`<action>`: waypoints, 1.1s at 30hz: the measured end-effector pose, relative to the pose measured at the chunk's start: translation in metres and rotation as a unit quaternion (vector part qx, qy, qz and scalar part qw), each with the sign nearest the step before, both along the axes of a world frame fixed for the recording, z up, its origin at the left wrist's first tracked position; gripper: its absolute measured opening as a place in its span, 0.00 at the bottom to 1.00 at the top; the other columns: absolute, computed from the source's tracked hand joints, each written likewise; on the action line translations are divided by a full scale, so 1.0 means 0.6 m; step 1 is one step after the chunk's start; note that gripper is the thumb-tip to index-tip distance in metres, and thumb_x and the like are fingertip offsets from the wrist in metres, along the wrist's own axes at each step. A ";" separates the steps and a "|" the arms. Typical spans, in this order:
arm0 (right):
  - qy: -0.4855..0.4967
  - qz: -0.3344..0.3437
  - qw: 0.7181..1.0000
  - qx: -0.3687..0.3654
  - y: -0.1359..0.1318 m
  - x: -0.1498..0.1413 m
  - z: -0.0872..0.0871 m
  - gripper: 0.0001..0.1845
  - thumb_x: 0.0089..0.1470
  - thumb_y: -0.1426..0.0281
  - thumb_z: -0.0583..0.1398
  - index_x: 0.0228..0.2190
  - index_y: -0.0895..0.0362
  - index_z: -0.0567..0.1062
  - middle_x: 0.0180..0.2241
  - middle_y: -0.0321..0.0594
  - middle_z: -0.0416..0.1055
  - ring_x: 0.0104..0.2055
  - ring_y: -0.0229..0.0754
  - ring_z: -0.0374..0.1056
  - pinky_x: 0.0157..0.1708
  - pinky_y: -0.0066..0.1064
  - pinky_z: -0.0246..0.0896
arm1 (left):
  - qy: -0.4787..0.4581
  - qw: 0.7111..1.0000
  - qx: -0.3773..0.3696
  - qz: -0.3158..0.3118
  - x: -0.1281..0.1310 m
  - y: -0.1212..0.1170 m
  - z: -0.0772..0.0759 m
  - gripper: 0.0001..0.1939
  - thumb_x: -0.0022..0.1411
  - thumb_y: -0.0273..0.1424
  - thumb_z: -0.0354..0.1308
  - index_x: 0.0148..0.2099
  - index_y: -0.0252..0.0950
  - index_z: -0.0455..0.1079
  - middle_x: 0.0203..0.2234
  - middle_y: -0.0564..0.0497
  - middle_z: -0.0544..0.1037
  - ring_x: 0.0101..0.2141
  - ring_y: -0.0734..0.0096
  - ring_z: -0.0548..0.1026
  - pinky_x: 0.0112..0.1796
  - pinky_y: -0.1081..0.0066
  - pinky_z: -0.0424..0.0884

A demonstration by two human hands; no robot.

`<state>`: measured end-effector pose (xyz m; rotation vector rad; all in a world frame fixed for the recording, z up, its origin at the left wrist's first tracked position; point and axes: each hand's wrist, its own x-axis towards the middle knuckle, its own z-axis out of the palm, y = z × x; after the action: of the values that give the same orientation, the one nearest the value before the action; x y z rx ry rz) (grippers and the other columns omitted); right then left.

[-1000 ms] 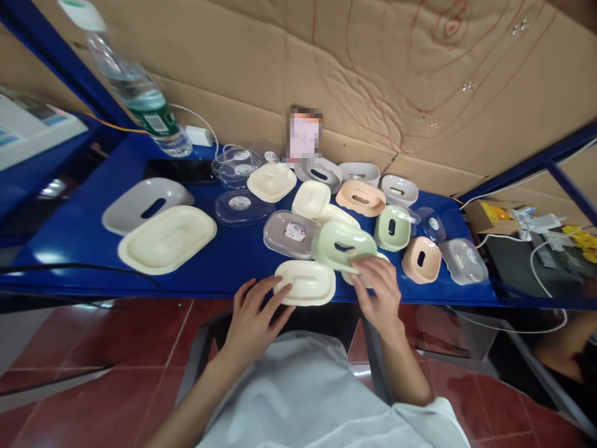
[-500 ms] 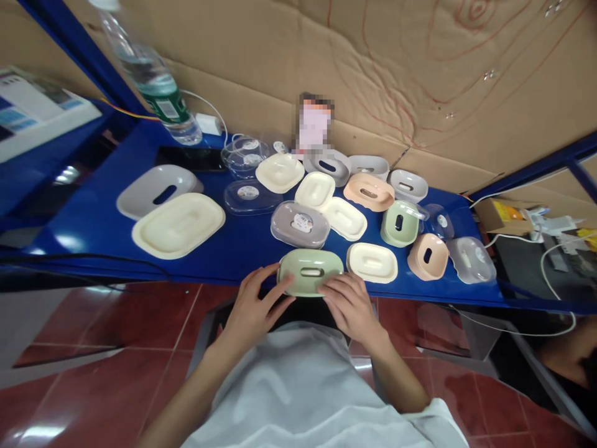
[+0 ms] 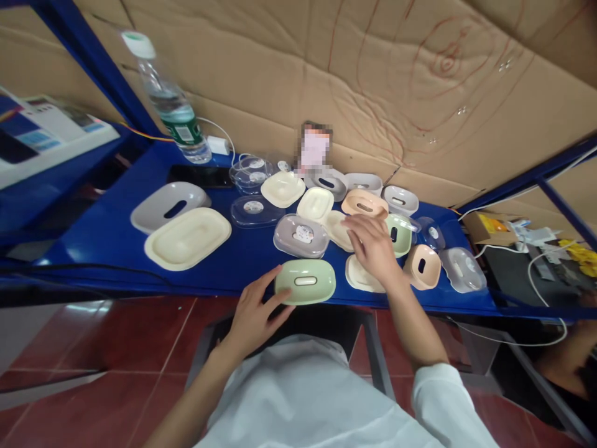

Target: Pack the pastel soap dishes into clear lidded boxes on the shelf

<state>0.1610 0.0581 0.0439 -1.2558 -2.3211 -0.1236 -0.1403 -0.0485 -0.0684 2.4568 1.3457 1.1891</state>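
A pale green oval soap dish (image 3: 305, 281) with a slot in its top sits at the near edge of the blue shelf (image 3: 107, 239). My left hand (image 3: 252, 311) rests against its left end, fingers loosely spread. My right hand (image 3: 370, 242) is stretched out over the cluster of dishes, fingers extended above a cream tray (image 3: 336, 227) and beside a green dish (image 3: 399, 234); it holds nothing. A peach slotted dish (image 3: 364, 202) lies just beyond its fingertips.
Several more soap dish parts in cream, grey, peach and clear plastic lie across the shelf, with a large cream tray (image 3: 187, 238) and grey slotted part (image 3: 168, 207) at left. A water bottle (image 3: 170, 102) stands at the back. Cardboard (image 3: 373, 81) forms the back wall. Cables (image 3: 522, 274) lie at right.
My right hand set the green dish onto the cream tray at the near edge, then let go and reached forward over the middle dishes. My left hand stayed at the dish's left end.
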 end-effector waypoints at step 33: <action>0.093 0.095 0.990 -0.041 -0.180 -0.061 -0.097 0.13 0.72 0.74 0.58 0.51 0.50 0.78 0.47 0.40 0.83 0.59 0.47 0.75 0.61 0.46 0.63 | -0.050 0.996 -0.074 0.012 0.002 -0.007 -0.001 0.36 0.71 0.33 0.63 0.75 0.45 0.53 0.72 0.34 0.65 0.66 0.50 0.72 0.58 0.53 0.72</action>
<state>0.1244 -0.0499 -0.0146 -1.0305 -2.2865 0.1498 -0.1392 -0.0526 -0.0689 2.2564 1.3865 1.1552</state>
